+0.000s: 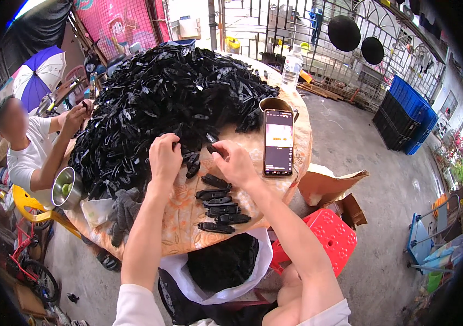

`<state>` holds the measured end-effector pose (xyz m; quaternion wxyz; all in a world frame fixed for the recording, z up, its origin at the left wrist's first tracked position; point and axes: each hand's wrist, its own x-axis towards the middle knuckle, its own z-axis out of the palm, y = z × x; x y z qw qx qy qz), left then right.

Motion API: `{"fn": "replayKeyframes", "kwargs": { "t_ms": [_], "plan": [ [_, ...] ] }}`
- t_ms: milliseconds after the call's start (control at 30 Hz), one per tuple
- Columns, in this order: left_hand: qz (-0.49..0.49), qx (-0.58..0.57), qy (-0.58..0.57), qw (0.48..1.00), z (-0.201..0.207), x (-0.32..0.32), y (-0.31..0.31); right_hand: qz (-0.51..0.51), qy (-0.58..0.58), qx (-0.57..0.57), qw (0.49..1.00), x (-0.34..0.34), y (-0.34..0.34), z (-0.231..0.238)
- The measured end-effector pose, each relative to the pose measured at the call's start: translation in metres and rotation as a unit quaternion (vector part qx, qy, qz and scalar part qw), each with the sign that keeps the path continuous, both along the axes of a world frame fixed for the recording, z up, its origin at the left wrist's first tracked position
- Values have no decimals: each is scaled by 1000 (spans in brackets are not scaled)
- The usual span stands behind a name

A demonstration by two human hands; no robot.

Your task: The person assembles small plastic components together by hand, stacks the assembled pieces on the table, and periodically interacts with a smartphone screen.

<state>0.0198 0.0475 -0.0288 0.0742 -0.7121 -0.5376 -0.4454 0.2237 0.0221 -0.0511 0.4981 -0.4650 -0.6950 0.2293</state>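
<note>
A large heap of small, long black plastic pieces (160,92) covers much of the round table. My left hand (165,158) is at the heap's near edge with its fingers curled in; what they hold, if anything, is hidden among the dark pieces. To its right, my right hand (235,163) pinches one black plastic piece (211,149) between thumb and fingers, just over the cloth. Below that hand, several like pieces (221,210) lie side by side in a rough column near the table's front edge. A loose black piece (193,164) rests between my hands.
A phone (278,142) stands against a round tin (276,104) at the right. An open white sack (264,255) of black pieces sits below the table edge, beside a red stool (332,239). Dark gloves (127,209) and a metal bowl (64,190) are left, near a seated person (35,146).
</note>
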Motion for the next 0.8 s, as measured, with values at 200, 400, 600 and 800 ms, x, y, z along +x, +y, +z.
{"fn": "replayKeyframes", "kwargs": {
  "t_ms": [200, 400, 600, 800],
  "plan": [
    [-74, 14, -139, 987, 14, 10, -8, 87, 188, -108, 972, 5, 2, 2],
    [-200, -50, -171, 963, 18, 34, -23, 204, 330, -171, 906, 7, 0, 8],
    [-258, -75, -139, 953, 12, 37, -24, 209, 362, -183, 890, 9, 3, 3],
    [-341, -195, -256, 883, 8, 34, -23, 175, 350, -189, 901, 13, 2, 4]
  ]
}}
